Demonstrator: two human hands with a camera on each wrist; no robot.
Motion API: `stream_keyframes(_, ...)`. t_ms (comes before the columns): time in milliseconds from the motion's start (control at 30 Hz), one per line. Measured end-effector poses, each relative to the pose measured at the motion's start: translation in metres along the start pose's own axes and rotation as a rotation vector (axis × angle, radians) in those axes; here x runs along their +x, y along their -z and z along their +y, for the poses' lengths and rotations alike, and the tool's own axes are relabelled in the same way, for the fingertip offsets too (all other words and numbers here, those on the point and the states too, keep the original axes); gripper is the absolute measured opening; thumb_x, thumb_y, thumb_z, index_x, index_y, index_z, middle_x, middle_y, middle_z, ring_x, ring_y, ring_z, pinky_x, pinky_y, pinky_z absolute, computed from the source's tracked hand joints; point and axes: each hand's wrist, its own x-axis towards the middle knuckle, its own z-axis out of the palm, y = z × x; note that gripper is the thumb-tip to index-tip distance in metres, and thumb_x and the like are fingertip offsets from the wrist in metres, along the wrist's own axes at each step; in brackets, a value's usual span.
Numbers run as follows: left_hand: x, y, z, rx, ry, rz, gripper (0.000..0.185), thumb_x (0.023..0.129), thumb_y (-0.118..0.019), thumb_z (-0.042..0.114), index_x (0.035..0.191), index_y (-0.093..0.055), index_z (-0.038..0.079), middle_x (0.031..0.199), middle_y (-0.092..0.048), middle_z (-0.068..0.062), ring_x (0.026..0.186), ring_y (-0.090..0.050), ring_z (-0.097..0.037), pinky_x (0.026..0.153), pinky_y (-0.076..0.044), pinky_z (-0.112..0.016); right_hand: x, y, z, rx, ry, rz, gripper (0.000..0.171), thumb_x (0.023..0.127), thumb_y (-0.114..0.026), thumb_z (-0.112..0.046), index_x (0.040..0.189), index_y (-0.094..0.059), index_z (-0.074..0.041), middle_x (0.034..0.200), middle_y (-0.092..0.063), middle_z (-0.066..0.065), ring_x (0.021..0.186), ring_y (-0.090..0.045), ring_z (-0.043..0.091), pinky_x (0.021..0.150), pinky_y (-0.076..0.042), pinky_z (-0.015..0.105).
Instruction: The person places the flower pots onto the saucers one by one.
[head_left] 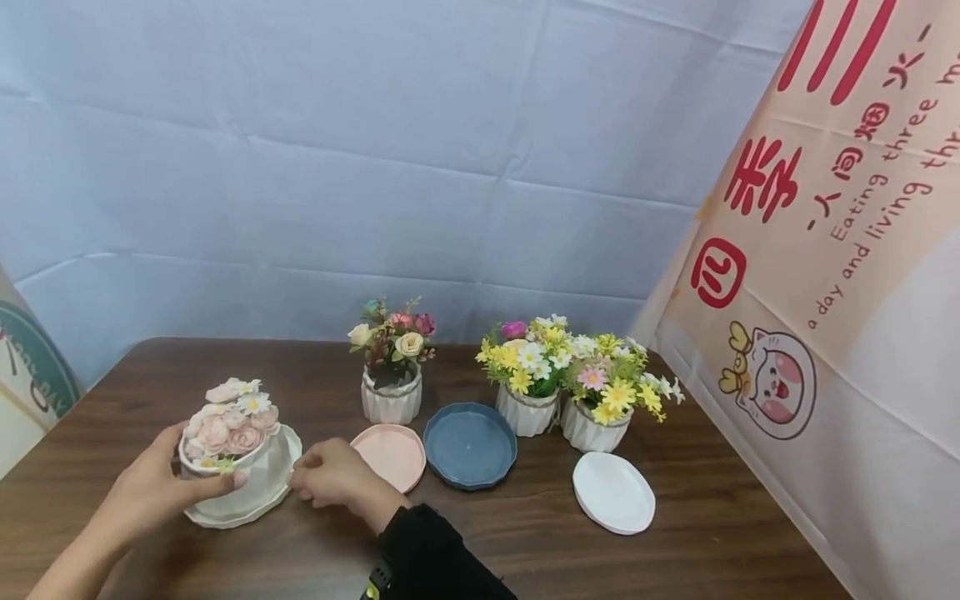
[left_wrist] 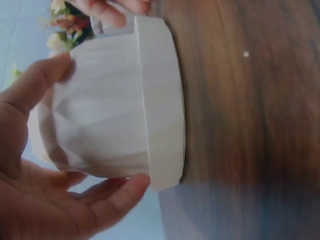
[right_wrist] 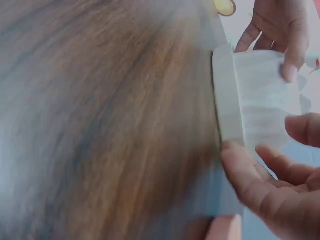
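Both hands at a white flower pot, front left of a dark wood-grain table.

The white ribbed pot (head_left: 258, 471), faceted and matte, sat in a matching white saucer (head_left: 225, 517) with a thick angular rim; pale pink and white blossoms (head_left: 231, 421) filled it. The left hand (head_left: 153, 487) curled round the pot's wall, thumb across the front. The right hand (head_left: 330, 473), in a black sleeve, had its fingertips pinched on the saucer's rim. Behind stood three more ribbed pots: one with mixed roses (head_left: 392, 379), two with yellow daisies (head_left: 527, 383) (head_left: 600, 400). A pink saucer (head_left: 390, 454), a blue saucer (head_left: 469, 444) and a white saucer (head_left: 613, 492) lay unfilled nearby.
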Motion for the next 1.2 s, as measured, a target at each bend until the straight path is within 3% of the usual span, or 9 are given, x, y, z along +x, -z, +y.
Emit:
stream_keyframes(133, -0.005, 0.001, 0.002, 0.104, -0.056, 0.042, 0.101, 0.075, -0.073, 0.047, 0.136, -0.023, -0.015, 0.124, -0.039, -0.04, 0.109, -0.04, -0.055, 0.077, -0.038, -0.064, -0.007, 0.007, -0.006, -0.319, 0.106, -0.047, 0.011, 0.082, -0.066, -0.015, 0.09, -0.068, -0.007, 0.07, -0.058, -0.004, 0.063, -0.055, 0.008, 0.057, -0.045, 0.02)
stream_keyframes(300, -0.014, 0.002, -0.001, 0.261, -0.084, 0.076, 0.101, 0.073, -0.072, 0.053, 0.129, -0.032, -0.02, 0.117, -0.042, -0.044, 0.103, -0.041, -0.058, 0.073, -0.039, -0.066, -0.019, 0.008, -0.015, -0.723, 0.148, -0.053, 0.016, 0.083, -0.067, -0.029, 0.094, -0.068, -0.017, 0.081, -0.06, -0.012, 0.076, -0.056, 0.004, 0.063, -0.045, 0.021)
stream_keyframes(400, -0.022, 0.003, -0.004, 0.32, -0.091, 0.084, 0.098, 0.073, -0.073, 0.054, 0.125, -0.036, -0.021, 0.115, -0.042, -0.044, 0.101, -0.042, -0.058, 0.073, -0.039, -0.066, -0.026, 0.008, -0.018, -0.916, 0.17, -0.038, 0.016, 0.084, -0.066, -0.036, 0.09, -0.065, -0.02, 0.082, -0.057, -0.01, 0.077, -0.054, 0.006, 0.058, -0.044, 0.025)
stream_keyframes(500, -0.03, 0.004, -0.007, 0.347, -0.116, 0.099, 0.092, 0.071, -0.074, 0.052, 0.123, -0.041, -0.017, 0.115, -0.044, -0.041, 0.101, -0.043, -0.056, 0.072, -0.04, -0.066, -0.031, 0.009, -0.019, -1.034, 0.207, -0.028, 0.019, 0.084, -0.065, -0.038, 0.077, -0.06, -0.021, 0.079, -0.053, -0.005, 0.075, -0.051, 0.01, 0.053, -0.041, 0.028)
stream_keyframes(600, -0.036, 0.006, -0.008, 0.375, -0.109, 0.084, 0.084, 0.07, -0.076, 0.05, 0.122, -0.047, -0.01, 0.115, -0.046, -0.036, 0.099, -0.047, -0.052, 0.067, -0.042, -0.063, -0.035, 0.011, -0.02, -1.086, 0.221, -0.025, 0.022, 0.082, -0.066, -0.039, 0.074, -0.057, -0.021, 0.081, -0.052, -0.003, 0.074, -0.05, 0.013, 0.055, -0.041, 0.03)
stream_keyframes(700, -0.04, 0.008, -0.009, 0.414, -0.091, 0.043, 0.078, 0.067, -0.077, 0.05, 0.12, -0.052, -0.003, 0.113, -0.048, -0.031, 0.095, -0.052, -0.049, 0.062, -0.044, -0.06, -0.037, 0.013, -0.019, -1.109, 0.227, -0.016, 0.016, 0.081, -0.067, -0.037, 0.08, -0.06, -0.023, 0.084, -0.053, -0.003, 0.075, -0.049, 0.014, 0.059, -0.042, 0.032)
stream_keyframes(800, -0.043, 0.006, -0.011, 0.426, -0.114, 0.023, 0.074, 0.065, -0.078, 0.049, 0.119, -0.056, 0.002, 0.112, -0.05, -0.028, 0.094, -0.055, -0.046, 0.061, -0.045, -0.059, -0.038, 0.014, -0.018, -1.111, 0.228, -0.006, 0.013, 0.079, -0.068, -0.034, 0.087, -0.063, -0.024, 0.085, -0.053, -0.003, 0.075, -0.049, 0.015, 0.063, -0.041, 0.034)
stream_keyframes(933, -0.045, 0.003, -0.014, 0.441, -0.137, 0.015, 0.075, 0.064, -0.078, 0.05, 0.119, -0.056, 0.004, 0.109, -0.052, -0.027, 0.093, -0.056, -0.045, 0.062, -0.046, -0.06, -0.038, 0.013, -0.016, -1.105, 0.236, -0.003, 0.016, 0.08, -0.069, -0.034, 0.092, -0.065, -0.025, 0.086, -0.053, -0.003, 0.076, -0.049, 0.014, 0.064, -0.041, 0.034)
stream_keyframes(1200, -0.045, -0.001, -0.012, 0.481, -0.115, -0.022, 0.08, 0.064, -0.077, 0.053, 0.122, -0.054, 0.002, 0.108, -0.053, -0.026, 0.09, -0.057, -0.045, 0.058, -0.046, -0.059, -0.038, 0.016, -0.011, -1.102, 0.242, 0.022, 0.022, 0.079, -0.068, -0.035, 0.098, -0.066, -0.025, 0.09, -0.056, -0.002, 0.079, -0.051, 0.016, 0.063, -0.041, 0.034)
